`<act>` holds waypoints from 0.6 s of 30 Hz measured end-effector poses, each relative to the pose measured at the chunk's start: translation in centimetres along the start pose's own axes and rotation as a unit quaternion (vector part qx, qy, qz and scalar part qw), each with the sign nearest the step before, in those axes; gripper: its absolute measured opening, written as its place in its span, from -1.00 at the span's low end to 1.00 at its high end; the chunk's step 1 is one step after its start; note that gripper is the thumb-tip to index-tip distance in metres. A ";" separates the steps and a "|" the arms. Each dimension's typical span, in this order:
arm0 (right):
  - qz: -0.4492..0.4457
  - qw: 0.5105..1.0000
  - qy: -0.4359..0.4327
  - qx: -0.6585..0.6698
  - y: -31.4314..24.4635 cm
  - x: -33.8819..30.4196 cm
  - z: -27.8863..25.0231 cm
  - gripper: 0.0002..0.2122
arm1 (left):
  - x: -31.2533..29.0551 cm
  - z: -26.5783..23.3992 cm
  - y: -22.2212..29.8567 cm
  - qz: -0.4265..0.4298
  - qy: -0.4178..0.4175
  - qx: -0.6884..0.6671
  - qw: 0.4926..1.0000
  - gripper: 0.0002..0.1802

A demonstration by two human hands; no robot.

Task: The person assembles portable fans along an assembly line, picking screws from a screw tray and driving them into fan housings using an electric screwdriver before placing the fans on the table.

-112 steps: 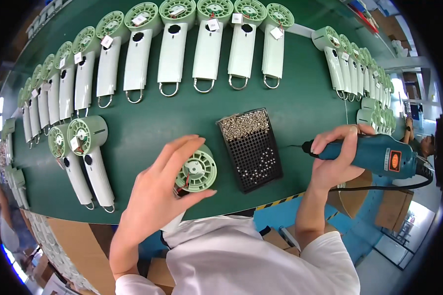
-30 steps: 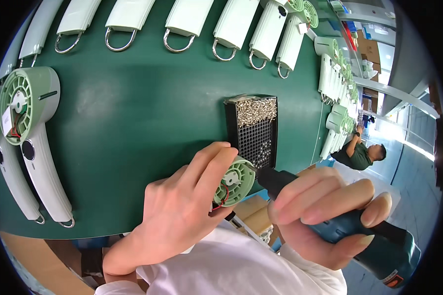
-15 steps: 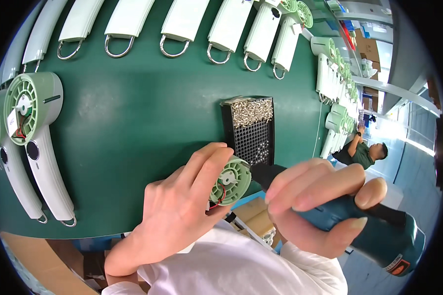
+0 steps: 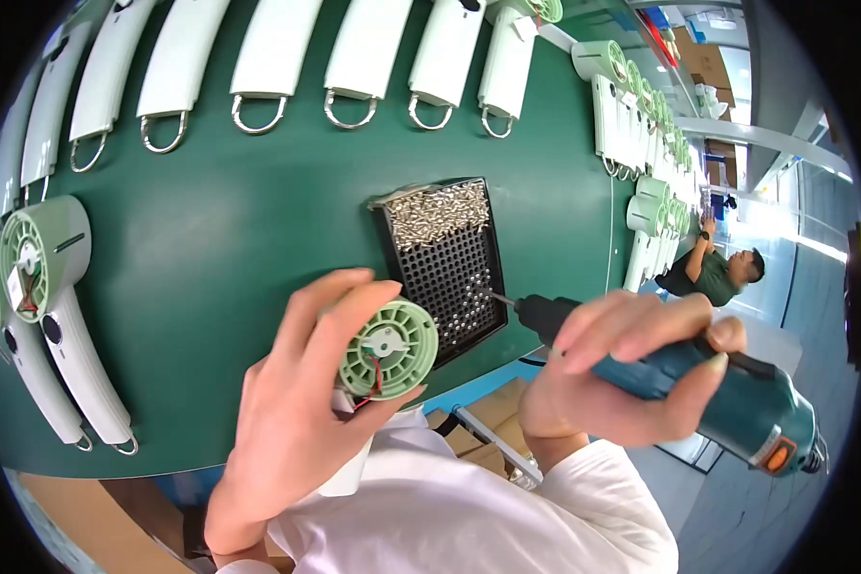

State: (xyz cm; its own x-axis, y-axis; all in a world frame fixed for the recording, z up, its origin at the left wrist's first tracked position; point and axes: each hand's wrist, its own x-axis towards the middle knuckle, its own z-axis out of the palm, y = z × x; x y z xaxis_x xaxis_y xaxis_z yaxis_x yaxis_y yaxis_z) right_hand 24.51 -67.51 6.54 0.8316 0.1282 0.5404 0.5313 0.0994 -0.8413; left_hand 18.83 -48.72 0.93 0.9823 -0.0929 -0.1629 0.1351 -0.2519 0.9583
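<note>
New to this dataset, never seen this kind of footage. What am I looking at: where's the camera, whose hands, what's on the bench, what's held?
There is no machine here: a person works with bare hands, and a wide fisheye camera on their head looks down, so straight edges bend near the rim. The left hand grips a pale green round fan part with thin wires showing at its middle. The right hand holds a teal electric screwdriver, its tip at a black perforated screw tray with loose screws piled at its far end. All this is above a green table. White and green handheld fans lie in rows around it. Another person sits far right.
</note>
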 end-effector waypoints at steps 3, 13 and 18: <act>0.055 0.998 0.012 0.013 0.3 -0.6 -1.4 -0.74 | 0.0 0.0 -0.1 -0.012 -0.007 -0.021 1.000 -0.23; 0.020 0.998 0.039 -0.046 2.1 -0.6 -1.3 -0.79 | 0.2 0.9 -0.8 0.011 0.004 -0.063 0.998 -0.20; 0.108 0.993 0.013 -0.038 1.1 -0.9 -1.1 -0.78 | 0.1 0.7 -1.2 0.006 0.017 -0.064 0.998 -0.21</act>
State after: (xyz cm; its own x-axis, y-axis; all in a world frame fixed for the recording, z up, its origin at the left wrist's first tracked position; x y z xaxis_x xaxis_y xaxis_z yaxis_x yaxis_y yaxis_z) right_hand 24.55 -68.60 5.16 0.9309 0.1125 0.3476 0.3501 -0.0030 -0.9367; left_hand 18.65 -49.08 -0.39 0.9874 -0.0621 -0.1453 0.1367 -0.1261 0.9826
